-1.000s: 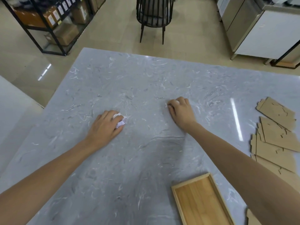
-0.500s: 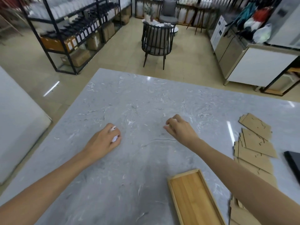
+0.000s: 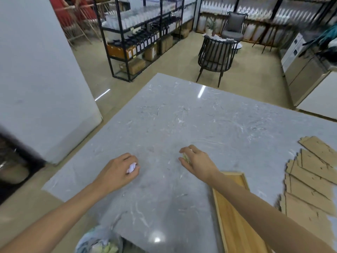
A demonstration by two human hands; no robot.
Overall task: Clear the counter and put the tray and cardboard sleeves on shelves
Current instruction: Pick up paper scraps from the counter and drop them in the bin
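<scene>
The wooden tray (image 3: 235,221) lies on the grey counter (image 3: 182,125) just behind the right hand (image 3: 197,162), partly covered by the forearm and cut off below. The cardboard sleeves (image 3: 313,181) lie fanned out at the right. The left hand (image 3: 116,173) is closed around a white paper ball (image 3: 131,168). The right fingers curl over something small and yellowish, too blurred to tell.

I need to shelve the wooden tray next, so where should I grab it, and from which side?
Grip the wooden tray by its raised long left rim, from the left: it lies flat, the right forearm covers its right side, and that edge faces bare counter.
</scene>
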